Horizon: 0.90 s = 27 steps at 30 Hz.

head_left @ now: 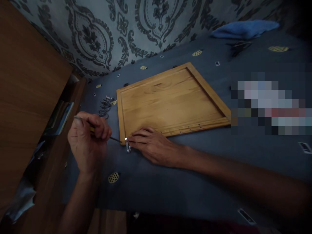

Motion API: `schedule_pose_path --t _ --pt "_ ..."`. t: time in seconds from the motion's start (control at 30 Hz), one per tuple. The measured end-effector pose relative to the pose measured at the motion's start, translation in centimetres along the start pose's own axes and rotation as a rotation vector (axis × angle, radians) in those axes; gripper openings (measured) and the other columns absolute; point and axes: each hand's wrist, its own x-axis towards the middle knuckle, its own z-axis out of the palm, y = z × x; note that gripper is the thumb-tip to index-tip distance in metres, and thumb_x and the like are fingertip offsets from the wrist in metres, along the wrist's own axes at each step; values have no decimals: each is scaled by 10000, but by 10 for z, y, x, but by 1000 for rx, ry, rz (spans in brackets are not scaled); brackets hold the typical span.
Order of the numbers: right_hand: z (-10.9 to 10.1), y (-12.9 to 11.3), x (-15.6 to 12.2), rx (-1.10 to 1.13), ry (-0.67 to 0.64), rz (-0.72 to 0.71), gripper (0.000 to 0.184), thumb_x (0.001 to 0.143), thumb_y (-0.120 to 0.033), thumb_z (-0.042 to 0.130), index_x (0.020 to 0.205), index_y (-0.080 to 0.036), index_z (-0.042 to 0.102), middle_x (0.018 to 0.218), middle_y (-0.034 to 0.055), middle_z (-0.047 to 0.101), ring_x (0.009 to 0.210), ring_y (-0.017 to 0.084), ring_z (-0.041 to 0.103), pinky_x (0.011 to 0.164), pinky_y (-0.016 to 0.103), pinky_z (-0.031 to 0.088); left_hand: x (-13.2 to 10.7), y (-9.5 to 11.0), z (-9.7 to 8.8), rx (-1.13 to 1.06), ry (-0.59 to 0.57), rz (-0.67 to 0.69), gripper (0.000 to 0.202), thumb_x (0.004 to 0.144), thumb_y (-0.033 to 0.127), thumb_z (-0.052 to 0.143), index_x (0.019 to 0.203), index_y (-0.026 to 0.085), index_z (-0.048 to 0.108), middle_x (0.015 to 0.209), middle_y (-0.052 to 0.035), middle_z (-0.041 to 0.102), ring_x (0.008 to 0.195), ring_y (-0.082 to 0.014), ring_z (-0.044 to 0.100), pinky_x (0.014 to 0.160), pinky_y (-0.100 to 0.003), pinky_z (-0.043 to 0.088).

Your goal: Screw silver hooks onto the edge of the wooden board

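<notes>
- While the left hand [89, 141] clenches a thin tool [115, 139] in curled fingers, its shaft points right, the tip right at the near-left corner of the wooden board [165, 97]; contact there, I can't tell!
- Just past that tip, a metal hook [127, 147] sits at the board's near edge, its loop overhanging towards us.
- Right beside the hook, the right hand [156, 146] lies stretched over that edge, fingertips touching the metal; whether they pinch it, I can't tell.
- Along the edge, right of that hand, runs a row of dark holes.
- Up beyond the left fist, a pile of metal pieces [106, 105] on the patterned tablecloth [185, 182].
- And far off, beyond both hands, a blue cloth [243, 29] by the wall [158, 26].
</notes>
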Motion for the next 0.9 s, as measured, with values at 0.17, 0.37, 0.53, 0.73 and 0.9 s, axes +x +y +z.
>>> schedule_pose_path --t 0.17,0.37,0.53,0.73,0.9 --pt "1 0 0 19 7 -8 388 1005 -95 513 1361 -151 657 1361 103 714 1268 252 583 1087 475 441 -1 -6 1 49 19 27 480 1059 548 483 698 239 424 583 39 242 490 -122 283 466 -278 260" --pt "3 1 -1 5 12 -7 358 1026 -113 486 1343 -120 653 1364 98 712 1268 258 569 1086 460 427 -2 -6 4 23 27 15 470 1052 554 498 703 245 431 578 40 238 488 -126 290 468 -286 249" --pt "4 1 -2 -10 0 1 341 1031 -121 492 1326 -133 663 1372 82 710 1259 255 569 1097 454 418 -4 -7 7 -8 21 4 474 1045 545 526 690 243 440 570 46 249 488 -125 286 474 -298 247" --pt "5 2 -1 -7 17 -16 338 1040 -123 477 1323 -117 663 1357 92 715 1245 255 572 1085 454 423 -5 -10 8 -92 37 -14 466 1006 533 623 677 228 502 559 54 286 485 -107 314 465 -280 267" --pt "5 2 0 -11 8 -4 346 1031 -124 486 1329 -120 662 1349 109 717 1245 263 578 1071 460 429 -4 -15 10 -247 67 -15 439 891 531 784 670 206 588 530 59 349 453 -93 325 430 -260 263"
